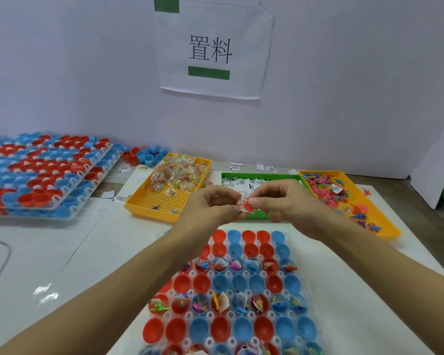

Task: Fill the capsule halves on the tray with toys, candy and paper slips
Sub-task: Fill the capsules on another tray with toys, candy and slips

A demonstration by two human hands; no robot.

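both hands (244, 201) pinching red toy (246, 205)

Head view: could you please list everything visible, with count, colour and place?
Capsule tray: one, clear, red and blue halves, some filled, near centre.
Stacked trays: several, red and blue capsules, far left.
Loose capsules: a few, red and blue, by wall.
Candy bin: one, yellow, left of middle.
Slip bin: one, green, middle.
Toy bin: one, yellow, right.
Sign: one, white, wall.
Toy: one, red, with a slip, between both hands.
Left hand: pinching toy.
Right hand: pinching toy.
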